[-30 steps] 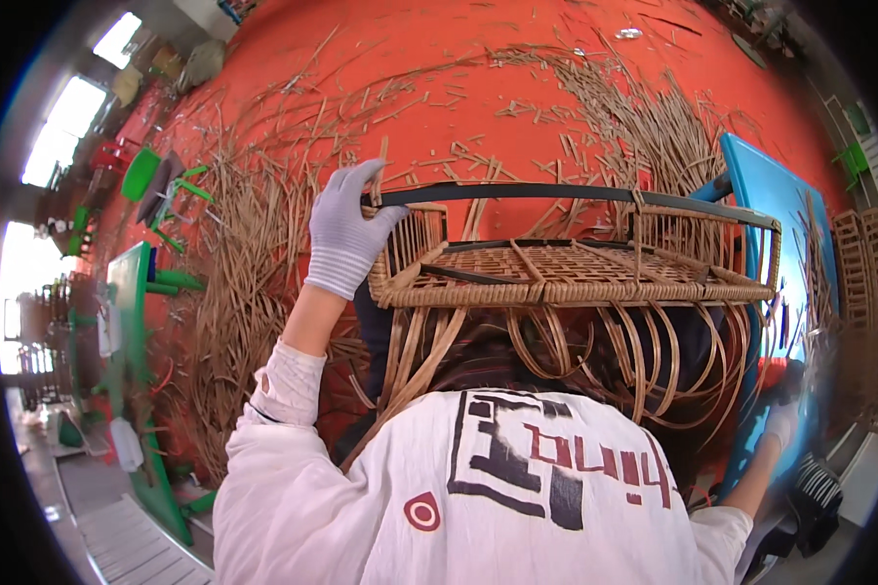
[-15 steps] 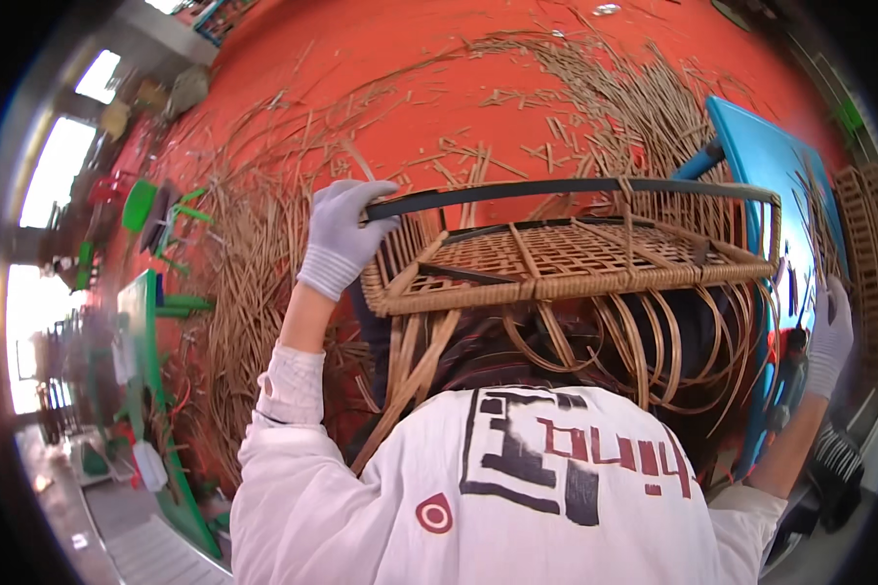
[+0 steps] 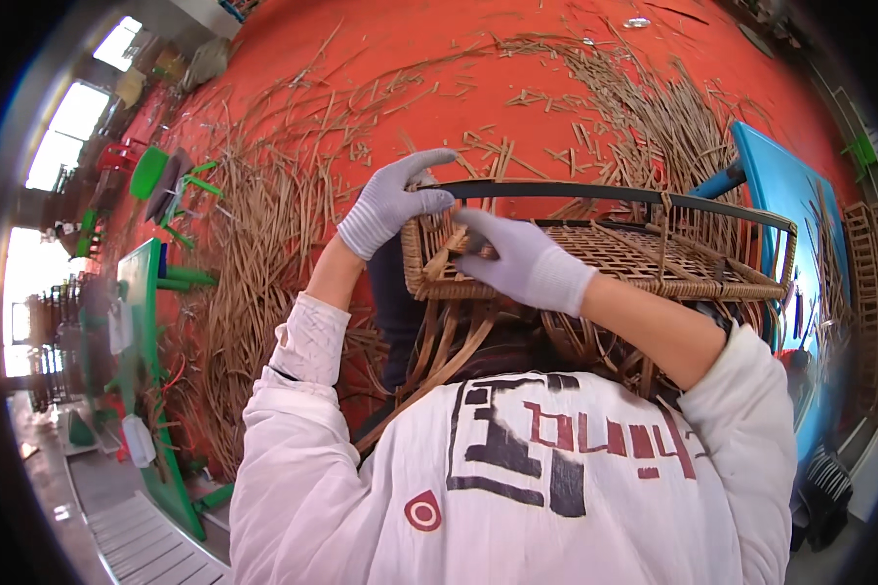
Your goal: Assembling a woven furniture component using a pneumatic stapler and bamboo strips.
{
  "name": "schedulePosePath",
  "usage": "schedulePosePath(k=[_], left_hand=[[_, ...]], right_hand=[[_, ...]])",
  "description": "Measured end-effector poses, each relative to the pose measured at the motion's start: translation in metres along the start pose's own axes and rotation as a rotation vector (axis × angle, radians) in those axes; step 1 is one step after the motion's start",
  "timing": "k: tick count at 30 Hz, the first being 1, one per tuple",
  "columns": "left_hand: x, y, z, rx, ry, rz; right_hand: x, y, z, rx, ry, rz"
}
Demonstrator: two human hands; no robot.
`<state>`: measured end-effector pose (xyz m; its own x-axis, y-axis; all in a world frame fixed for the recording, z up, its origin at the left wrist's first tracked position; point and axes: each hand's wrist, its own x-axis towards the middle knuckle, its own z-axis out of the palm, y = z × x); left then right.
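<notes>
Red floor (image 3: 410, 107): a flat, bright sheet of colour, littered with short offcuts.
Cane strips (image 3: 254, 283): long, flat, dull brown, heaped in a tangle on the left, with another spiky pile beyond the basket.
White shirt (image 3: 380, 546): soft, creased cloth with dark painted shapes and a small red emblem, on the person at work.
Blue table (image 3: 790, 185): smooth and glossy, at the right, with a few strips lying on it.
Wicker basket (image 3: 693, 290): in front of the person's torso; shallow, long and rectangular, honey brown, with an open lattice base, upright stakes at the ends and a tightly wound near rim.
Green table (image 3: 141, 312): smooth-faced, at the far left.
Hands: apart but near each other, in pale knitted gloves with ribbed cuffs; the left hand (image 3: 390, 205) grips the basket's left corner, the right hand (image 3: 527, 258) closes on something just inside it.
Black rail (image 3: 576, 190): flat and slightly bowed, along the basket's top.
Loose tails (image 3: 463, 356): supple bent cane below the near rim.
Dark object (image 3: 474, 242): between the right fingers, too blurred to identify.
</notes>
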<state>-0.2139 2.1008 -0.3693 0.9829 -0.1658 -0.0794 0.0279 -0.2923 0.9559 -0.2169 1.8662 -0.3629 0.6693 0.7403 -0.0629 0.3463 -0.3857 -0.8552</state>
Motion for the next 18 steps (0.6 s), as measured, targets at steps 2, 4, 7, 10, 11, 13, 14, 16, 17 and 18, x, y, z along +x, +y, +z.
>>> schedulePosePath(k=[2,4,7,10,11,13,14,16,17,18], left_hand=[[0.000,-0.002,-0.003,0.003,0.033,0.047],[-0.001,-0.005,-0.006,0.001,0.057,0.081],[-0.006,-0.012,-0.009,0.215,0.156,0.136],[-0.016,-0.016,-0.010,0.196,0.211,0.229],[-0.021,-0.015,-0.009,0.164,0.215,0.287],[-0.036,-0.010,-0.010,0.293,0.297,0.404],[-0.045,-0.006,-0.009,0.360,0.342,0.446],[-0.065,-0.002,0.003,0.616,0.364,0.596],[-0.073,-0.001,0.013,0.687,0.391,0.632],[-0.076,0.000,0.020,0.783,0.413,0.666]], right_hand=[[0.031,-0.002,0.018,-0.035,-0.001,0.091],[0.049,-0.010,0.028,-0.089,-0.027,0.046],[0.045,-0.026,0.033,-0.159,-0.041,0.039],[0.025,-0.043,0.032,0.044,0.009,-0.049],[0.020,-0.047,0.029,0.152,0.025,-0.047],[0.012,-0.054,0.024,0.258,0.023,-0.012],[0.008,-0.058,0.022,0.318,0.001,0.036],[-0.001,-0.065,0.021,0.433,-0.046,0.176],[-0.004,-0.068,0.021,0.375,-0.037,0.114],[-0.006,-0.071,0.021,0.317,-0.026,0.052]])
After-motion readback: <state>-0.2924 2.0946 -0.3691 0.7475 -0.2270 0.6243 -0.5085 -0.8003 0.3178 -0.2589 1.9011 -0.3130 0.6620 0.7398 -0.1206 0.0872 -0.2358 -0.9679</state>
